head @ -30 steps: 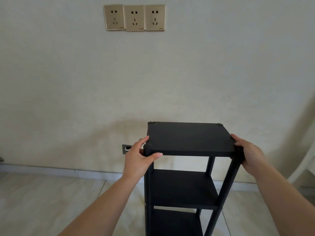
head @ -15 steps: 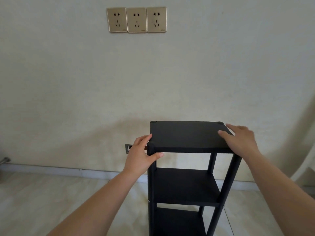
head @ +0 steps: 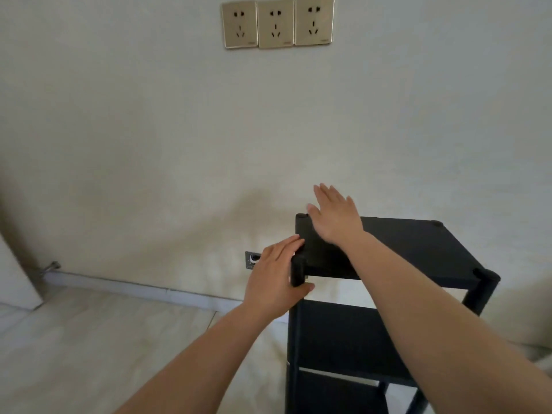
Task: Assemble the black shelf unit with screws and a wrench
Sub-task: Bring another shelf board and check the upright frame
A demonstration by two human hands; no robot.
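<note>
The black shelf unit [head: 418, 249] stands upright against the wall, with a flat top panel, two lower shelves and round corner posts. My left hand [head: 276, 282] holds its near left corner post, thumb wrapped round the front of the post just under the top panel. My right hand [head: 336, 218] is flat with straight fingers over the far left part of the top panel, its arm crossing the shelf top. No screws or wrench are in view.
A cream wall with three gold sockets [head: 277, 23] rises behind the shelf. A small metal wall plate [head: 252, 259] sits low beside my left hand. Pale floor tiles [head: 89, 339] spread to the left, and something white [head: 15, 279] stands at the far left edge.
My right hand has swept from the far right corner of the top panel across to its far left part. My left hand stays on the near left post. The view shifted left.
</note>
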